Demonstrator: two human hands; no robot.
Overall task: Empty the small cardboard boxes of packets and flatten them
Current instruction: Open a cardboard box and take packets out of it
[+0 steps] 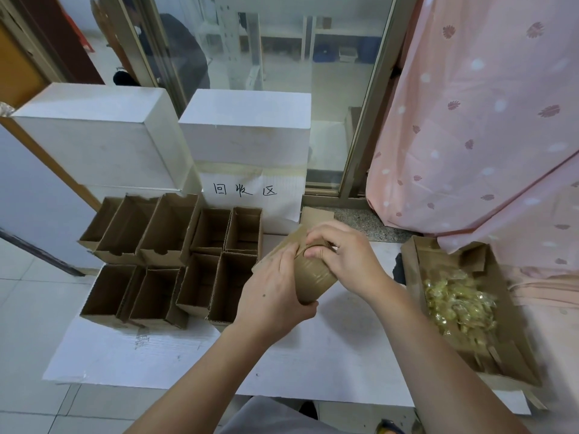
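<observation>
Fingers of both hands curl round one small cardboard box (313, 277), which I hold in the air above the white sheet (329, 349), near the middle of the view.

Items, left to right:

- Two white boxes (103, 136) at the back left, closed, standing side by side on the floor against the glass door (282, 51).
- Paper label (247, 195) with three handwritten characters, hanging from the front of the right-hand white box.
- Empty boxes (169, 258), brown, open at the top, packed edge to edge in two rows on the far left part of the sheet, just in front of the white boxes.
- Left hand (275, 292): grips the lower side of the held box, thumb under it, fingers wrapped over the top.
- Right hand (341, 255): grips the upper end of the same box, fingertips bent in at its flap. I cannot tell whether the flap is open.
- Open carton (507, 349), brown, on the right edge of the sheet.
- Packets (460, 305), clear and yellowish, heaped loose inside that carton.
- Pink curtain (488, 120) with a leaf print, hanging at the right, its hem touching the carton's far end.
</observation>
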